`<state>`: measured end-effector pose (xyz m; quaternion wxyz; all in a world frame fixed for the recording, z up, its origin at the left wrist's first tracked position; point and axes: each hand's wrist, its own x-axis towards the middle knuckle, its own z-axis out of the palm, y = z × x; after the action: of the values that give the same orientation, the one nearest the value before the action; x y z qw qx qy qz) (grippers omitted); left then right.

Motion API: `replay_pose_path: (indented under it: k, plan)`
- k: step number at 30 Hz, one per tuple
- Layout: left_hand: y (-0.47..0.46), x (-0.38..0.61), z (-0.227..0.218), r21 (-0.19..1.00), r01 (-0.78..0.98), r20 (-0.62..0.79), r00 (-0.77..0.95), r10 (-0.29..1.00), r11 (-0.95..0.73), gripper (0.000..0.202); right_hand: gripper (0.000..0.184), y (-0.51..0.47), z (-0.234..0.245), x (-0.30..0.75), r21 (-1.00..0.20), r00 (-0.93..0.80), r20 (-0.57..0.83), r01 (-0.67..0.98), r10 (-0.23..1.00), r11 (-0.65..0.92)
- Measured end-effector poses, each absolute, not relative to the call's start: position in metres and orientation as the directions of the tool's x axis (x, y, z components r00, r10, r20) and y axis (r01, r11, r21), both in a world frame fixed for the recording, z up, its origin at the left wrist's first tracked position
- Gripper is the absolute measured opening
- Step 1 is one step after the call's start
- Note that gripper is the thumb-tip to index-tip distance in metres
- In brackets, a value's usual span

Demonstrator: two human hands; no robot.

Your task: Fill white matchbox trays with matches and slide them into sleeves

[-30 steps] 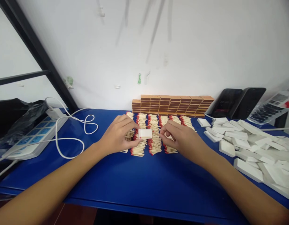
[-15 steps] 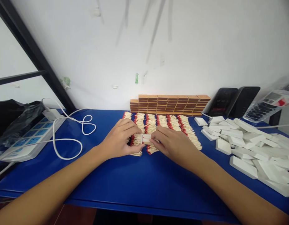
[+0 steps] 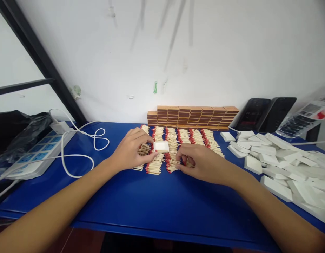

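Observation:
My left hand (image 3: 134,149) pinches the left end of a small white matchbox tray (image 3: 161,146) between thumb and fingers. The tray is held above the rows of matches (image 3: 154,163), its hollow side facing up; a red speck shows by the thumb tip. To the right, my right hand (image 3: 201,162) hovers low over the match rows with bent fingers. A gap shows between its thumb and index fingertip, and nothing is visibly held there. The matches are wooden sticks with red heads, laid in several rows running away from me.
Brown matchboxes (image 3: 194,116) are stacked along the wall. White trays (image 3: 275,154) lie heaped at right, with two phones (image 3: 253,114) and a plastic bottle (image 3: 296,123) behind. At left are a power strip (image 3: 38,153) and a looped white cable (image 3: 62,154) on the blue table (image 3: 141,207).
My right hand has come off the tray and moved slightly right and down, its fingers parting. My left hand keeps the tray, which is tilted more and shows its inside.

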<state>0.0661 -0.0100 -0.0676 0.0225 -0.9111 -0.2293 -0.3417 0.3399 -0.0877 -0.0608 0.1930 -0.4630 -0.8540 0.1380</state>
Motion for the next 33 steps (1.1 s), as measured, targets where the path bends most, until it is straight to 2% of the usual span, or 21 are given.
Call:
replay_pose_path:
  k: [21,27,33]
  plan:
    - [-0.013,0.068,-0.07,0.155,0.415,0.597,0.684,0.42,-0.897,0.023,0.012,-0.082,-0.073,0.337,-0.439,-0.488,0.142,0.749,0.861,0.497]
    - [-0.012,0.067,-0.07,0.146,0.421,0.605,0.678,0.418,-0.895,0.024,0.012,-0.078,-0.073,0.346,-0.448,-0.503,0.179,0.724,0.846,0.525]
    - [-0.012,0.068,-0.069,0.141,0.414,0.6,0.687,0.41,-0.899,0.024,0.009,-0.087,-0.055,0.352,-0.536,-0.568,0.0,0.695,0.823,0.479]
